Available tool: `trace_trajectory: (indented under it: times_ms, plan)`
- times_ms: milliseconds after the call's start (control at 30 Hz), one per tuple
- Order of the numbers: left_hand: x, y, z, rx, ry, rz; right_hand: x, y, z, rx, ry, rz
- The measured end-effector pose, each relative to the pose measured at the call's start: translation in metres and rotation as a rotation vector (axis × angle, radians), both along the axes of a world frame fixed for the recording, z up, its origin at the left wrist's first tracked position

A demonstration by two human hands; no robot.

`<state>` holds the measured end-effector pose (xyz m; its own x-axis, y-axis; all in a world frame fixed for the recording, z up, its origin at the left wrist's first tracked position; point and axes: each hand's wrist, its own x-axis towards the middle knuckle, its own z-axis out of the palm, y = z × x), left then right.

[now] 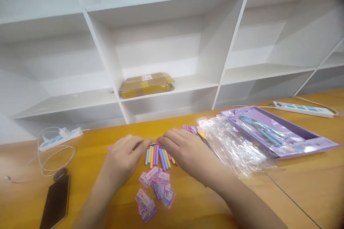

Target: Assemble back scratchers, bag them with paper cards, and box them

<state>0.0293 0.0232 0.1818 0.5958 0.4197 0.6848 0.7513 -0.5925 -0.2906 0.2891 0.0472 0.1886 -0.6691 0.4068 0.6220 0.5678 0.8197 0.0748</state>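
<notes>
Both hands meet over the wooden table, fingertips close together. My left hand [122, 157] is closed, its thumb and index finger pinching one end of a small thin item [153, 144] that I cannot make out. At its other end my right hand [181, 148] is closed too, fingers bent. Just below the fingertips lies a row of pastel sticks [158, 157] in blue, yellow, pink and purple. Nearer to me are several small pink and purple cards [161, 186] in loose, overlapping piles. Colourful hand-shaped pieces [201, 133] show behind my right hand.
Crumpled clear plastic bags [236, 146] and an open purple box [285, 123] lie to the right. A phone [56, 202], cables and a power strip [61, 139] are at the left. Another power strip [303, 109] sits back right. White shelves behind hold a taped parcel [147, 85].
</notes>
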Motion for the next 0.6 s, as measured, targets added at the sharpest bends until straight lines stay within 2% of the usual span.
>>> trace_trajectory:
  times_ms: [167,267,367,500,600]
  plan:
    - [-0.002,0.002,0.002,0.146,-0.017,0.008,0.005,0.003,0.005,0.109,0.058,0.005]
    - [-0.019,0.012,0.005,0.195,-0.035,0.065,0.021,0.024,0.008,0.208,0.127,-0.016]
    - [-0.064,0.028,0.009,0.294,-0.083,0.157,0.067,0.06,0.009,0.287,0.227,-0.097]
    - [-0.138,0.046,0.01,0.295,-0.147,0.242,0.158,0.105,-0.005,0.254,0.374,-0.256]
    - [-0.166,0.054,0.005,0.263,-0.192,0.264,0.207,0.124,-0.022,0.201,0.456,-0.423]
